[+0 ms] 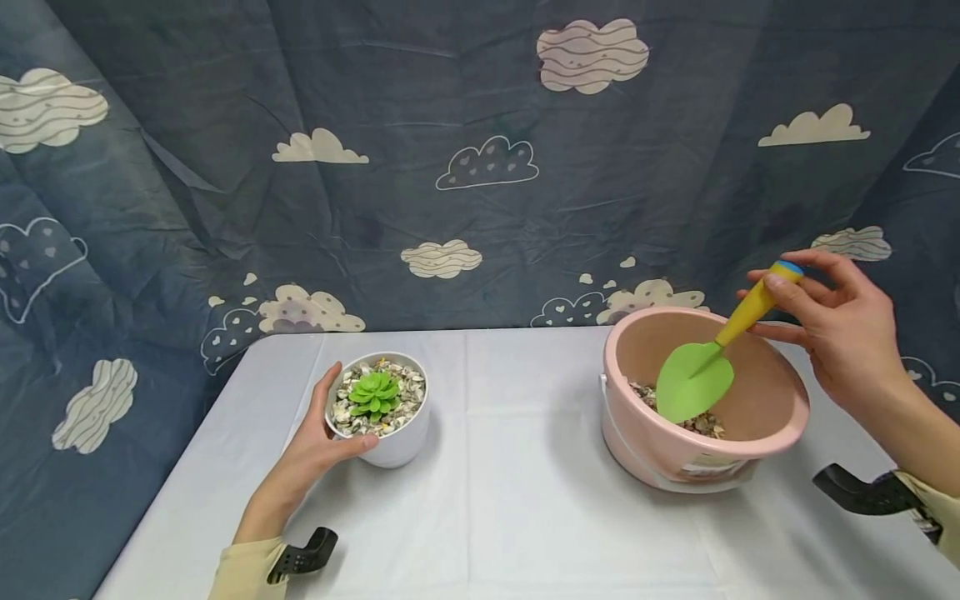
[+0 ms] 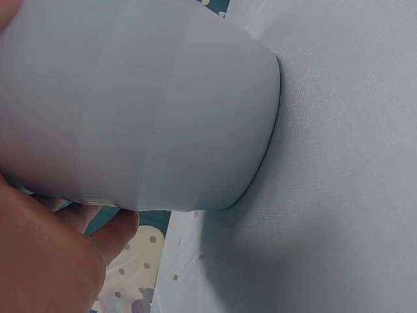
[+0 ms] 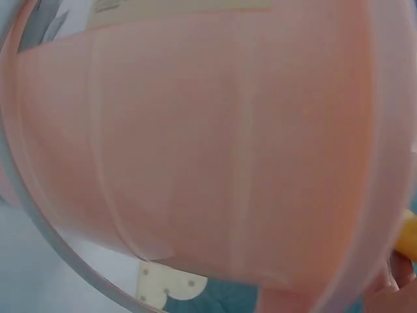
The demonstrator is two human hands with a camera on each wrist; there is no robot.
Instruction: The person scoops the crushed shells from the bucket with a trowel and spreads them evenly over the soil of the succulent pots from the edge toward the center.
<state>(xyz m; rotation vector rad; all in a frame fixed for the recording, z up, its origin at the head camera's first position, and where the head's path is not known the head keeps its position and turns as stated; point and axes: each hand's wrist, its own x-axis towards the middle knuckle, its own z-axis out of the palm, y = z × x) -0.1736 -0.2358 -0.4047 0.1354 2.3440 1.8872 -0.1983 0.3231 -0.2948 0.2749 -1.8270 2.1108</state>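
On the left of the table, my left hand (image 1: 321,442) grips a white pot (image 1: 401,440), thumb at the near rim and fingers round the far left side. The pot stands on the cloth, filled with pale gravel around a green succulent (image 1: 374,394). In the left wrist view the pot's smooth side (image 2: 150,104) fills much of the picture. Over at the right, my right hand (image 1: 840,317) pinches the yellow handle of a toy trowel (image 1: 696,379). Its green blade points down into a pink bucket (image 1: 675,454), above loose gravel (image 1: 701,423) at the bottom.
A white cloth covers the table (image 1: 525,517). Behind it hangs a dark curtain (image 1: 420,100) with a cloud print. The bucket's white bail handle (image 3: 49,231) hangs down along its outer side.
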